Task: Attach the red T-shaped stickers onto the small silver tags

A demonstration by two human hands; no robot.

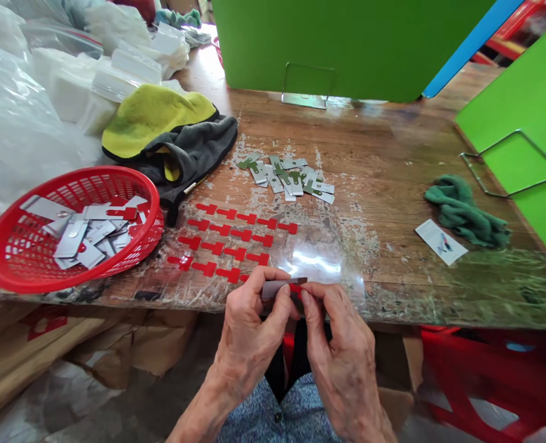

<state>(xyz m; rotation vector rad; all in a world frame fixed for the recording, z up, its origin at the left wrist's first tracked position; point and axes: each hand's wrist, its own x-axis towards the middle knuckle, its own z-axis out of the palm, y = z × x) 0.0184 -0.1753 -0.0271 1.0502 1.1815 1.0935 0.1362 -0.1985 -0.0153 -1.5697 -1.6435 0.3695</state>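
Close to the table's front edge, my left hand (pixel 254 320) pinches a flat grey plate (pixel 273 288) between thumb and fingers. My right hand (pixel 340 351) is closed on a small red tab (pixel 296 287) at the plate's right end. Fingertips cover much of the tab, so I cannot tell how it sits on the plate. Just beyond my hands, several red T-shaped tabs (pixel 227 275) lie in rows on a clear plastic sheet (pixel 316 261). Farther back is a loose pile of grey plates with green tabs (pixel 295 181).
At the left, a red basket (pixel 12 278) holds grey plates, some with red tabs. Behind it lie a yellow and grey cloth (pixel 162 120) and white plastic bags (pixel 19 123). A printed card (pixel 440 241) and a green cloth (pixel 462 209) lie right. Green panels (pixel 356 43) stand behind.
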